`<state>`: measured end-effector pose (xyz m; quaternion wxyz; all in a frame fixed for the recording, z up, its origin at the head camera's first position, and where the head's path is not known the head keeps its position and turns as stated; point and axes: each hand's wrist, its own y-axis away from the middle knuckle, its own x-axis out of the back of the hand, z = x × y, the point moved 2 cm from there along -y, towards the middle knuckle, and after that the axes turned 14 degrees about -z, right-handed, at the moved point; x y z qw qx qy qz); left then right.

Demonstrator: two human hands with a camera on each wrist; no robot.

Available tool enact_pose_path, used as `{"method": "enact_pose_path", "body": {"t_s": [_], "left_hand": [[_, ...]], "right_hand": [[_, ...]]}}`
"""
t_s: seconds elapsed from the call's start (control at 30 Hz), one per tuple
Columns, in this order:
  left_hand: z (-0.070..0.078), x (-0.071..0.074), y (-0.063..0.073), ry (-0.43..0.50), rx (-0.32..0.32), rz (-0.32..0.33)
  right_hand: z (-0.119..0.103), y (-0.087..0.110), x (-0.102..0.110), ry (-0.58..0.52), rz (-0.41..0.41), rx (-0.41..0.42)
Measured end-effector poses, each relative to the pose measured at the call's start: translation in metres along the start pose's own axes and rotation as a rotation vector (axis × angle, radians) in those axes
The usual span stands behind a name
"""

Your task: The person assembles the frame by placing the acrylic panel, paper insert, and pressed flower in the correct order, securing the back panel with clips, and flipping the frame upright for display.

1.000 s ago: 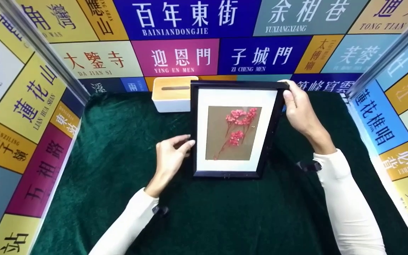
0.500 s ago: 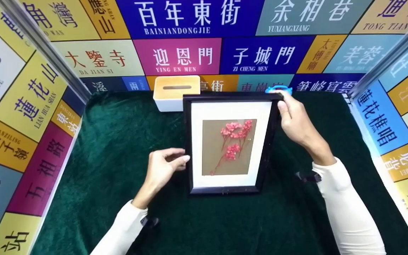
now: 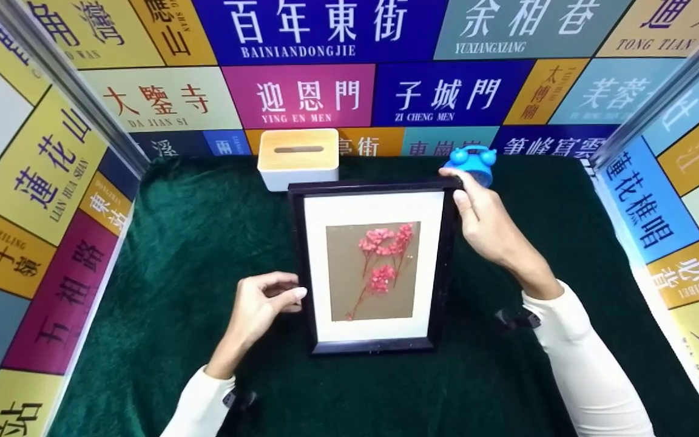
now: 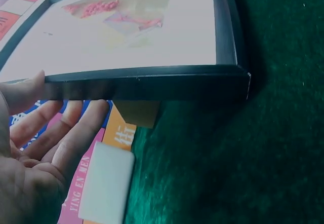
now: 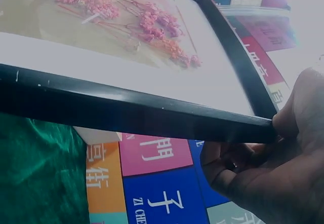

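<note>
A black picture frame (image 3: 304, 273) with a white mat and pressed pink flowers stands tilted back, facing me, above the green cloth. My left hand (image 3: 258, 306) holds its left side at mid-height; the left wrist view shows the thumb on the side edge and the fingers behind. At the top right corner, my right hand (image 3: 492, 227) grips the frame, thumb in front and fingers behind. A brown flat piece (image 4: 139, 113) shows behind the frame in the left wrist view. Whether the bottom edge touches the cloth, I cannot tell.
Behind the frame stands a white tissue box (image 3: 298, 159) with a wooden slotted lid. A blue twin-bell alarm clock (image 3: 474, 159) is at the back, partly hidden by the right hand. Green cloth (image 3: 192, 243) covers the surface, with printed panels (image 3: 301, 97) on three sides.
Both hands have brought the picture frame toward me and slightly left, its grip points unchanged. The alarm clock, earlier mostly hidden, has come into sight behind the right hand.
</note>
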<state>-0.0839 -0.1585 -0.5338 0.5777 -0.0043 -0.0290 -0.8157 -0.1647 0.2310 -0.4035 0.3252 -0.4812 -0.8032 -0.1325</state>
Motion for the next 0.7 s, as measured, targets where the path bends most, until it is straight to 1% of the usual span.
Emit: {"method": "enact_pose_path", "body": {"t_s": [0.07, 0.13, 0.23, 0.33, 0.43, 0.5, 0.53, 0.6, 0.7], "left_hand": [[-0.001, 0.002, 0.002, -0.004, -0.003, -0.02], [-0.002, 0.004, 0.003, -0.027, -0.007, -0.044], [-0.005, 0.01, 0.006, -0.103, -0.012, -0.091], [-0.007, 0.016, 0.009, -0.186, -0.018, -0.142], [-0.009, 0.023, 0.011, -0.199, -0.052, -0.169], [-0.009, 0.028, 0.011, -0.196, -0.095, -0.161], [-0.01, 0.032, 0.011, -0.208, -0.121, -0.142], [-0.009, 0.041, 0.011, -0.267, -0.18, -0.087], [-0.009, 0.059, 0.013, -0.408, -0.247, 0.02]], "right_hand": [[-0.001, 0.001, -0.001, -0.012, -0.007, 0.001], [-0.001, 0.002, -0.003, -0.04, -0.013, 0.006], [0.002, 0.004, -0.005, -0.112, -0.006, 0.031], [0.008, 0.012, -0.007, -0.195, 0.001, 0.057], [0.016, 0.022, -0.01, -0.231, -0.002, 0.078], [0.026, 0.029, -0.011, -0.224, 0.003, 0.087], [0.032, 0.033, -0.01, -0.217, 0.011, 0.091], [0.046, 0.042, -0.008, -0.199, 0.039, 0.098], [0.07, 0.059, -0.003, -0.14, 0.1, 0.081]]}}
